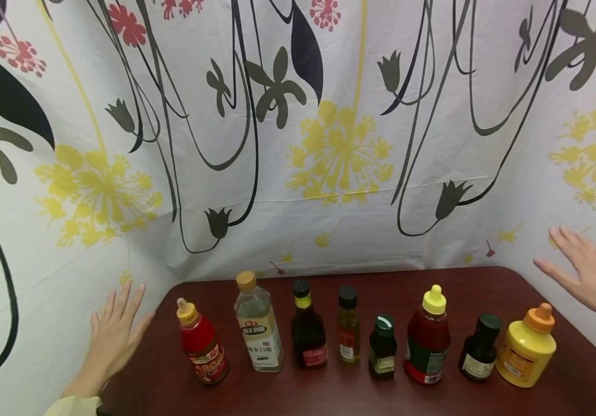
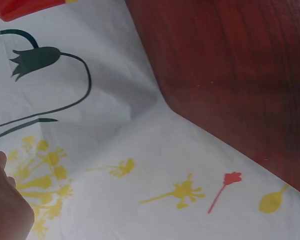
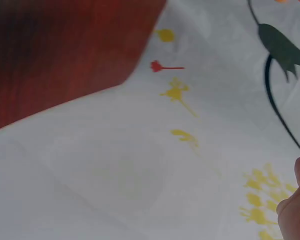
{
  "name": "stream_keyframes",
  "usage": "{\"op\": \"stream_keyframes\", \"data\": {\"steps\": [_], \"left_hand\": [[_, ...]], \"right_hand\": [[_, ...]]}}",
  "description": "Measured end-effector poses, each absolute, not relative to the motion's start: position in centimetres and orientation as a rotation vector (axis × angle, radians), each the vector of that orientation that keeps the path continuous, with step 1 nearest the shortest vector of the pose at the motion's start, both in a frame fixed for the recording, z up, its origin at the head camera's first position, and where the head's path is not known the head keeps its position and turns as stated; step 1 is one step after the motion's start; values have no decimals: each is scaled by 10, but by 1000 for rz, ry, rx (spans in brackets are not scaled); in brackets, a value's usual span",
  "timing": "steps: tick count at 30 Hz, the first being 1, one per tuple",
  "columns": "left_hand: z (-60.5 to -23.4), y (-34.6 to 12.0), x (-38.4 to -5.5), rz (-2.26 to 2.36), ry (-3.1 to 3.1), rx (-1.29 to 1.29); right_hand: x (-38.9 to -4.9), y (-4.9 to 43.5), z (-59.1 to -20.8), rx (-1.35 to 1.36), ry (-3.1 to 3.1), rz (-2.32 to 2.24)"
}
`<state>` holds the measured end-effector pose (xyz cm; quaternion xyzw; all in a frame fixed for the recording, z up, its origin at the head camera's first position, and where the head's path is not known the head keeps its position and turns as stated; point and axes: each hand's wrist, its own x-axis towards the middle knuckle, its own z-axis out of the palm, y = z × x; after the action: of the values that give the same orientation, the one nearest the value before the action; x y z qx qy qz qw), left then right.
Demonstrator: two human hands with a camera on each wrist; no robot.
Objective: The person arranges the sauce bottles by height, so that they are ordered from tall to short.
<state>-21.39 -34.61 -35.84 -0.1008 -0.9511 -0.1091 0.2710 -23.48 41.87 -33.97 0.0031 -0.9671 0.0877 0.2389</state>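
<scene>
My left hand (image 1: pixel 113 332) is held up at the table's left side with straight, spread fingers and nothing in it. The red squeeze bottle with a yellow cap (image 1: pixel 204 346) stands nearest to it, apart from the fingers. On the far right my right hand (image 1: pixel 589 274) is raised, fingers straight, holding nothing. Closest to that hand is the yellow mustard bottle with an orange cap (image 1: pixel 526 349). Only part of the left hand (image 2: pixel 10 200) shows in the left wrist view, and part of the right hand (image 3: pixel 296 205) in the right wrist view.
Between those bottles stand a white vinegar bottle (image 1: pixel 260 329), dark sauce bottle (image 1: pixel 308 332), slim black-capped bottle (image 1: pixel 348 332), small green-capped bottle (image 1: pixel 382 349), yellow-capped red squeeze bottle (image 1: pixel 426 341) and small dark bottle (image 1: pixel 478 349). The reddish-brown table (image 1: pixel 329 390) meets a flower-printed cloth (image 1: pixel 298 173).
</scene>
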Motion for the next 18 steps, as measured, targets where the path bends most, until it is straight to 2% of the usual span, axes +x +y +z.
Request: {"op": "stream_keyframes", "data": {"steps": [7,18], "left_hand": [[-348,-339,-214,-307,-2477,-344],[-334,-324,-214,-372,-2335,-435]], "right_hand": [[-237,404,-318,68,-2604,213],[-234,363,-289,303,-2510,202]]}}
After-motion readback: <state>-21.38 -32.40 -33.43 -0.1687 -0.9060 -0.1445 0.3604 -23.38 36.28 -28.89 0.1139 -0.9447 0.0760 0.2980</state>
